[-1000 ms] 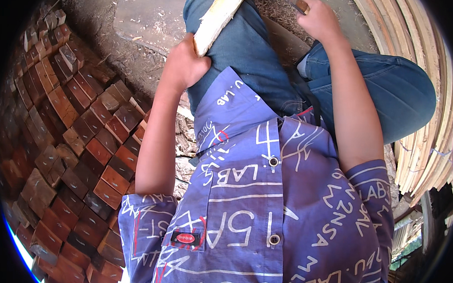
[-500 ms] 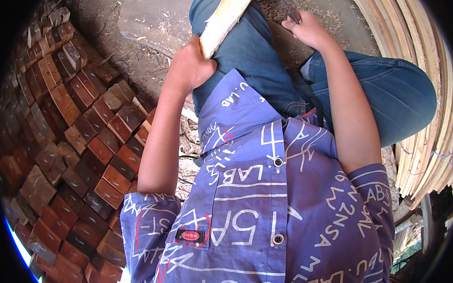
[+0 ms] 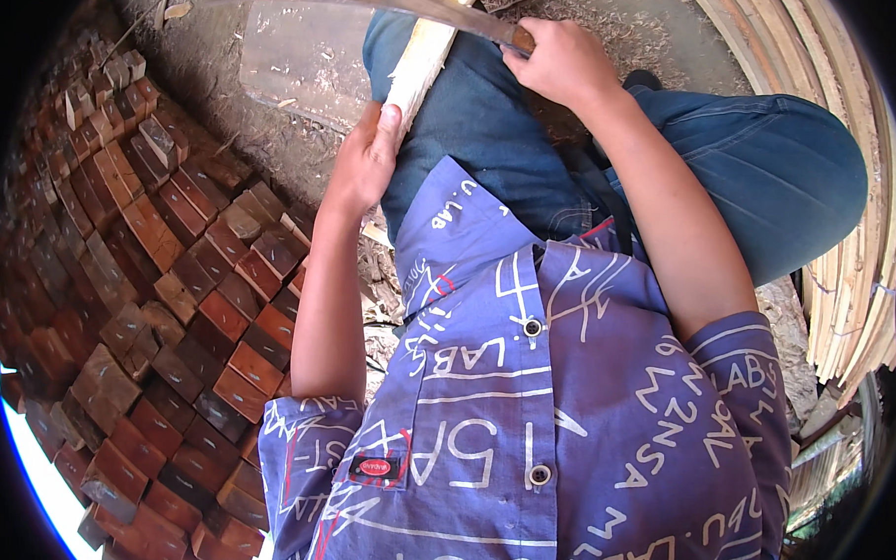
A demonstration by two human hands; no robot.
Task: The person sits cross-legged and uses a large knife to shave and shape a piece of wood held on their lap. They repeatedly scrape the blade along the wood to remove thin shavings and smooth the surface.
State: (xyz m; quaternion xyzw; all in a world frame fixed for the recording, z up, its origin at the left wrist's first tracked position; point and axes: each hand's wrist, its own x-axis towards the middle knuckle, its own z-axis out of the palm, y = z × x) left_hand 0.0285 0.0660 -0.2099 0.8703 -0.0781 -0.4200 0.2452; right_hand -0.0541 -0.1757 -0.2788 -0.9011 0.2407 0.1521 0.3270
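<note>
A pale, split strip of wood (image 3: 423,64) slants across my bent left leg, its far end running out past the top edge. My left hand (image 3: 365,159) grips the strip's near end, thumb lying along its upper face. My right hand (image 3: 566,63) is wrapped around the short wooden handle of a machete (image 3: 477,22). Its long, slightly curved blade reaches leftward over the strip, blurred toward the tip. Whether the edge touches the wood, I cannot tell.
Stacked reddish-brown wood blocks (image 3: 185,310) fill the left side. Long pale wooden strips (image 3: 852,294) curve along the right. Ahead lies a flat board (image 3: 308,63) on dirt ground with scattered shavings. My crossed right leg (image 3: 787,183) sits beneath my right arm.
My right hand has moved left and nearer, bringing the machete blade across the strip. My left hand has shifted slightly down, its thumb now along the wood.
</note>
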